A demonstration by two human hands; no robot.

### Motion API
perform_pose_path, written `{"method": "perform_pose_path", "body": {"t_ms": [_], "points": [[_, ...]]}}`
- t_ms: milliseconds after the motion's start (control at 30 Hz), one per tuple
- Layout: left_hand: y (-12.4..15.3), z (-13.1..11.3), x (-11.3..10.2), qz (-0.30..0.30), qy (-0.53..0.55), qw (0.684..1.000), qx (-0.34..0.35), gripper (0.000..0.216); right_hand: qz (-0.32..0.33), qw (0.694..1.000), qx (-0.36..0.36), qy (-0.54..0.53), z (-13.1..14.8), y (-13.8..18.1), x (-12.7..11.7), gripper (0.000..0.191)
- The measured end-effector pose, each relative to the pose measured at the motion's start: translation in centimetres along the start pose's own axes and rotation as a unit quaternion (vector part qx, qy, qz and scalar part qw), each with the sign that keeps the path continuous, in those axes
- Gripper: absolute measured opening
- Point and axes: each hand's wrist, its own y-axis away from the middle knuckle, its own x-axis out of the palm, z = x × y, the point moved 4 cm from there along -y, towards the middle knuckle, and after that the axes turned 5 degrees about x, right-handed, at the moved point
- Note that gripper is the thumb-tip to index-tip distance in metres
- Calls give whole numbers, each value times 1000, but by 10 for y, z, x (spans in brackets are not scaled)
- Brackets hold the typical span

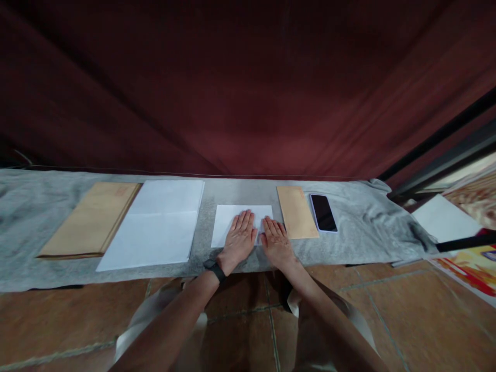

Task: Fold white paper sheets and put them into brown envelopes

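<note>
Currently my left hand (240, 235) and right hand (276, 242) lie flat, side by side with a slim gap, pressing rather than gripping, on the white paper (225, 216) between the front and back edges of the cloth-covered desk (368, 222). I judge it light, thin and easily creased, best lifted by its free far corners. The brown envelope (297, 212) beside my right hand and the larger brown envelopes (93, 217) towards the desk's left end lie flat; their contents I can't tell.
</note>
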Motion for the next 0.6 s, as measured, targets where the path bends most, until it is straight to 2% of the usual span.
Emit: {"method": "perform_pose_path", "body": {"t_ms": [167, 333, 600], "points": [[3, 5, 1, 3, -2, 1000, 11, 56, 20, 998, 21, -61, 0, -21, -8, 48], [0, 10, 4, 15, -3, 1000, 18, 56, 47, 993, -13, -108, 20, -34, 3, 53], [-6, 19, -1, 16, -2, 1000, -15, 56, 54, 997, -2, -46, 26, -38, 15, 54]]}}
